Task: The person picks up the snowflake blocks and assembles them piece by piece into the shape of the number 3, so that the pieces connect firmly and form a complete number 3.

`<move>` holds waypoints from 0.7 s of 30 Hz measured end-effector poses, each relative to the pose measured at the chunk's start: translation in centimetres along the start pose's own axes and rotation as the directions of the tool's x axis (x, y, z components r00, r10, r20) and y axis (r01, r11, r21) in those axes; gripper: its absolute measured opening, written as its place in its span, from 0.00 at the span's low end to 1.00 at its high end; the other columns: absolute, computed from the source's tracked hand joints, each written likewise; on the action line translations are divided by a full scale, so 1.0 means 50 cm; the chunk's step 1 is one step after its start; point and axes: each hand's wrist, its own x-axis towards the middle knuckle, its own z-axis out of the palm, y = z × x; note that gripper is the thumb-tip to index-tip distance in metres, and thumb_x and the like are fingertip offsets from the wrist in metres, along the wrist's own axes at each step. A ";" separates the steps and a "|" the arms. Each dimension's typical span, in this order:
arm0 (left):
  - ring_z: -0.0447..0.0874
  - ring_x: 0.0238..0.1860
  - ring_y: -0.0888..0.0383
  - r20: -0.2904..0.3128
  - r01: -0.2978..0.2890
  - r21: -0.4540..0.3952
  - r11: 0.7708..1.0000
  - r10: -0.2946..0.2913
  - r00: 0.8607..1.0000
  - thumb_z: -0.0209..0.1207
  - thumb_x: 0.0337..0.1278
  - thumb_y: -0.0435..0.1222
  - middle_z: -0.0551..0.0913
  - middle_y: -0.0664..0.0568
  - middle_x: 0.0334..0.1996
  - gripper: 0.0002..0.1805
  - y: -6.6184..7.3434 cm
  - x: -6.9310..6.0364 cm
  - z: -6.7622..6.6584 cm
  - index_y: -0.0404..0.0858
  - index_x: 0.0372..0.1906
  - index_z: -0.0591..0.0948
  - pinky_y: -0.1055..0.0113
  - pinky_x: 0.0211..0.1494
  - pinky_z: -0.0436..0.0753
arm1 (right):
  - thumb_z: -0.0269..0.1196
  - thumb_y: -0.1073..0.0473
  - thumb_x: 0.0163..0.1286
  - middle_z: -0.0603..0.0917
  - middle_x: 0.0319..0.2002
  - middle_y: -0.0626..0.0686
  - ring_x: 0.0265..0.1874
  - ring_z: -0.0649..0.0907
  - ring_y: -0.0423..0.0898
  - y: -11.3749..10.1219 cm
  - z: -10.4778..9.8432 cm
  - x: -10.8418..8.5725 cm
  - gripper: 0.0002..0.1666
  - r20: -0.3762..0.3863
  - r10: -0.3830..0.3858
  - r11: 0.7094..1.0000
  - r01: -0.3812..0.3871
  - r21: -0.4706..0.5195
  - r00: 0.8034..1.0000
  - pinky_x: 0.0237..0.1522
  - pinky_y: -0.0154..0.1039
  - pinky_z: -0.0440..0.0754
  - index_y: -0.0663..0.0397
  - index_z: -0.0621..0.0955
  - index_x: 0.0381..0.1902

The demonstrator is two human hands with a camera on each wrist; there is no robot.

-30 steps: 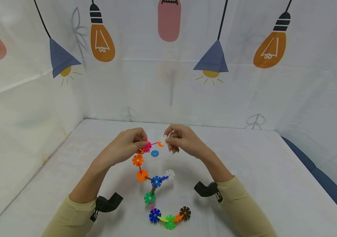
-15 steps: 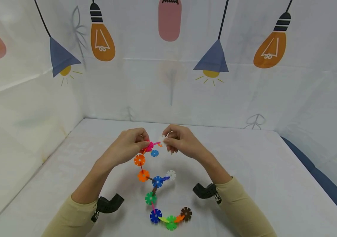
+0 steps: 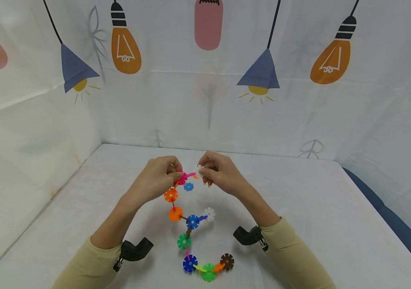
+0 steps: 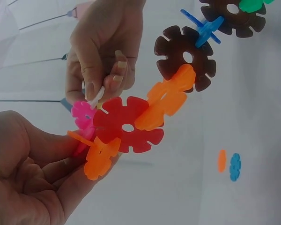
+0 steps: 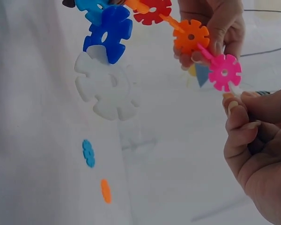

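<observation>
A chain of notched plastic snowflake discs (image 3: 175, 214) winds across the table in several colours. At its far end, my left hand (image 3: 158, 178) pinches the chain between thumb and fingers, beside a pink disc (image 5: 225, 72). Facing it, my right hand (image 3: 219, 172) pinches a white snowflake disc (image 3: 199, 171). That disc's edge meets the pink disc's rim in the right wrist view; my fingertips hide much of it, and how deep the slots sit I cannot tell. Near the left fingers in the left wrist view are a red disc (image 4: 126, 124) and an orange one (image 4: 102, 157).
A loose blue disc (image 3: 189, 186) and a loose orange disc (image 5: 106, 191) lie on the white table (image 3: 299, 208) below the hands. One side branch ends in another white disc (image 3: 209, 214). The near end curves to a brown disc (image 3: 227, 261). A printed cloth (image 3: 176, 108) hangs behind.
My right hand has shifted slightly left, bringing the white disc against the pink one. My left hand has moved a little right, drawing the chain slightly with it.
</observation>
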 end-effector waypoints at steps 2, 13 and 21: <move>0.80 0.24 0.55 -0.005 0.001 0.003 1.000 -0.001 1.000 0.60 0.65 0.37 0.85 0.53 0.23 0.03 -0.001 0.000 0.000 0.41 0.36 0.80 0.62 0.28 0.80 | 0.58 0.68 0.71 0.82 0.25 0.56 0.24 0.82 0.56 -0.001 0.003 0.000 0.07 -0.010 -0.006 1.000 0.006 -0.003 1.000 0.28 0.36 0.85 0.63 0.77 0.45; 0.77 0.20 0.55 -0.025 0.005 0.000 1.000 -0.005 1.000 0.59 0.64 0.34 0.84 0.52 0.22 0.03 -0.002 -0.001 0.002 0.40 0.34 0.80 0.64 0.23 0.78 | 0.58 0.68 0.71 0.81 0.24 0.57 0.24 0.81 0.57 0.003 0.021 -0.001 0.07 -0.034 -0.009 0.998 0.011 0.058 0.999 0.28 0.35 0.84 0.66 0.76 0.45; 0.78 0.22 0.54 0.037 0.024 0.012 1.000 -0.025 0.999 0.59 0.65 0.34 0.87 0.51 0.27 0.03 -0.006 0.002 -0.004 0.38 0.36 0.79 0.65 0.25 0.78 | 0.59 0.66 0.72 0.82 0.24 0.56 0.23 0.80 0.47 0.003 0.027 -0.002 0.07 -0.026 -0.010 1.000 0.010 0.021 1.000 0.28 0.36 0.84 0.65 0.76 0.45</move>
